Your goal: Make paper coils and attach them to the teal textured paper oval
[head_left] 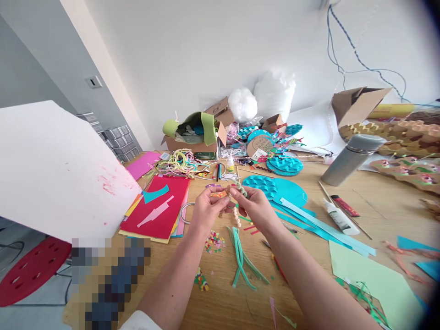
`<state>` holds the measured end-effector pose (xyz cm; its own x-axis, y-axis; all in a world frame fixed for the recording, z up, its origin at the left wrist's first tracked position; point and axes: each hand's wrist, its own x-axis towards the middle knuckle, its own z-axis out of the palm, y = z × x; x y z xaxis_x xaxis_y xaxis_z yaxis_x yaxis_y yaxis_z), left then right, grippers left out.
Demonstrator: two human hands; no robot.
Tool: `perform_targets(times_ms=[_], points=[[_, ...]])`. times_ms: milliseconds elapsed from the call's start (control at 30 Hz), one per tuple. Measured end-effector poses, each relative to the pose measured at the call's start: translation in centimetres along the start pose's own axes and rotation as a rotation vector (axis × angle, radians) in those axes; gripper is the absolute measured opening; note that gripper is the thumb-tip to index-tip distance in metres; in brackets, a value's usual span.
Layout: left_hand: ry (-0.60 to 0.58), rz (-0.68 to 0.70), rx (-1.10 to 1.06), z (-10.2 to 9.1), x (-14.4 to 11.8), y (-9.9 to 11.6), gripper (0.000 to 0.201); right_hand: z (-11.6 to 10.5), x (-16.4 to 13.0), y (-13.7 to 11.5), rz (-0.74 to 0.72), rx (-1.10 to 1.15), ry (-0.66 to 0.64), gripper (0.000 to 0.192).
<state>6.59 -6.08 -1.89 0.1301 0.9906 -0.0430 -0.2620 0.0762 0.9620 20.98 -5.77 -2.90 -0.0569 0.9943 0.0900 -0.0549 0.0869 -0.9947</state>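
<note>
left hand (205, 207): raised above the table (227, 293), fingers curled, pinching the orange end of a small twisted craft piece (233, 195) at the fingertips
right hand (253, 205): just beside the left hand, fingertips nearly touching it, thumb and fingers pinched on the green curled part of the same piece
craft piece: held in the air between both hands, over the table's middle; orange speckled bit to the left, pale green coil on top, a cream beaded-looking tail hanging down below the hands; exact make too small to tell
green pipe cleaners (242, 261): loose bundle lying on the table right below the hands, not touched
confetti scraps (213, 240): small multicolour pile on the table under the left wrist
red paper stack (160, 206): left of the hands, flat, with teal and pink cut-outs on top
metal ring (183, 213): on the table by the stack's right edge, near the left hand
teal strips (319, 227): long paper strips lying right of the right hand
glue bottle (338, 216): white, lying on its side, well apart to the right
steel flask (352, 158): upright but leaning, far right
white board (51, 169): large, tilted, at the left edge
</note>
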Motion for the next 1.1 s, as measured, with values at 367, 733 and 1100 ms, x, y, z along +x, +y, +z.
perform_targets(times_ms=[367, 733, 1100], points=[[-0.167, -0.182, -0.149, -0.06, -0.32, 0.35, 0.044, -0.04, 0.07, -0.44, -0.132, 0.14, 0.38, 0.036], [-0.101, -0.005, -0.045, 0.02, -0.33, 0.27, 0.031, -0.11, -0.01, -0.5, -0.016, -0.014, 0.025, 0.045], [-0.109, 0.258, 0.206, 0.38, -0.9, 0.34, 0.018, -0.42, -0.13, -0.78, -0.06, -0.067, 0.02, 0.045]])
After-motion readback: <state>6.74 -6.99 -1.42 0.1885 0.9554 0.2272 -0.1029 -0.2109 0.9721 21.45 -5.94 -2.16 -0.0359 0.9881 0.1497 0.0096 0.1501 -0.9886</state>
